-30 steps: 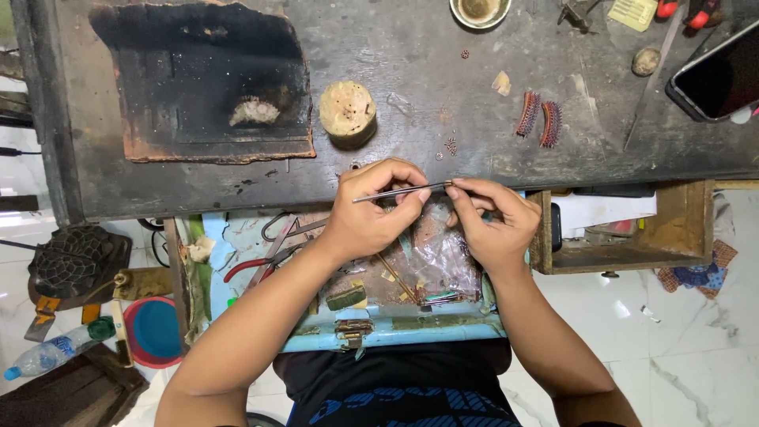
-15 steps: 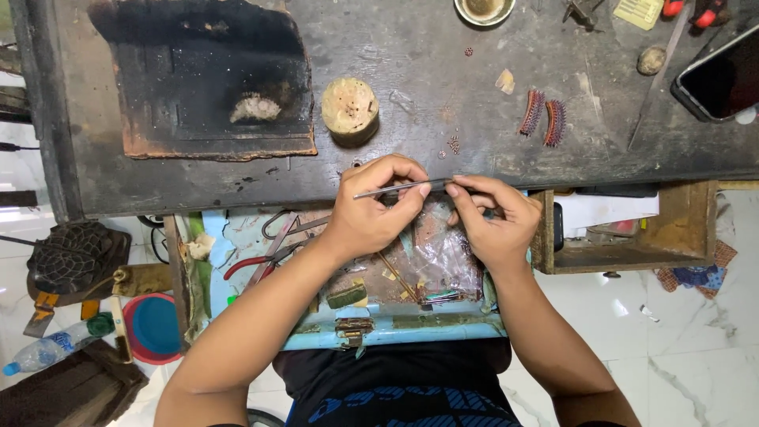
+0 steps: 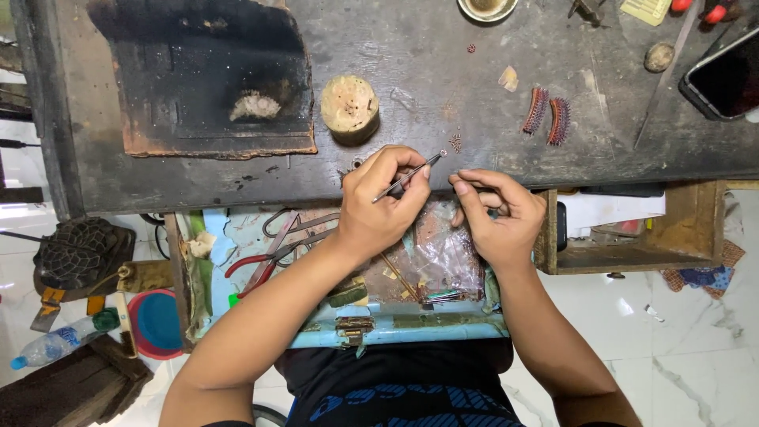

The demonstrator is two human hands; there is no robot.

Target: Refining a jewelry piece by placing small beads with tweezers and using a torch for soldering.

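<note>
Bare forearms, no sleeves visible; dark shirt with blue pattern; hands point(image 3: 443, 209) without gloves.

My left hand point(image 3: 381, 204) pinches silver-grey tweezers point(image 3: 408, 176) over the dark grey, scuffed workbench point(image 3: 443, 95). The charred block point(image 3: 207, 75) is black with rusty-brown edges (a pale ashy patch sits in it). The wooden stump point(image 3: 349, 105) is tan. 2 ribbed strips point(image 3: 547, 116) are red and purple. My drawer's rim point(image 3: 395, 330) is light blue; the pliers point(image 3: 261, 261) have red handles.
</note>
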